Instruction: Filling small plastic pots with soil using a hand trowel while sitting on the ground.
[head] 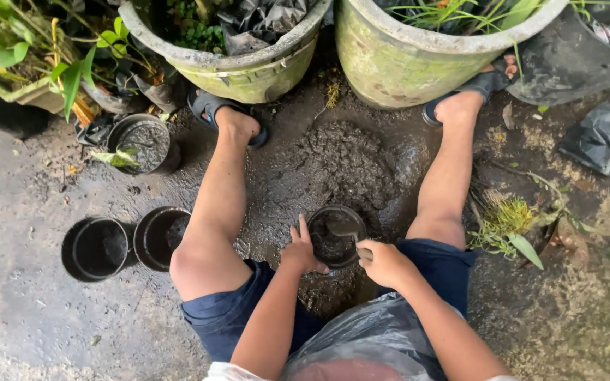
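A small black plastic pot (336,214) stands on the wet ground between my knees, partly filled with dark soil. My left hand (301,250) grips its near left rim. My right hand (385,262) is closed on the handle of a small trowel (346,230), whose blade dips into the pot. A heap of damp soil (344,161) lies just beyond the pot.
Two empty black pots (97,248) (157,236) sit left of my left leg; a third (144,143) holds soil farther back. Two large mossy concrete planters (248,60) (418,60) stand ahead by my sandalled feet. Black plastic bags (605,137) and uprooted plants (506,219) lie to the right.
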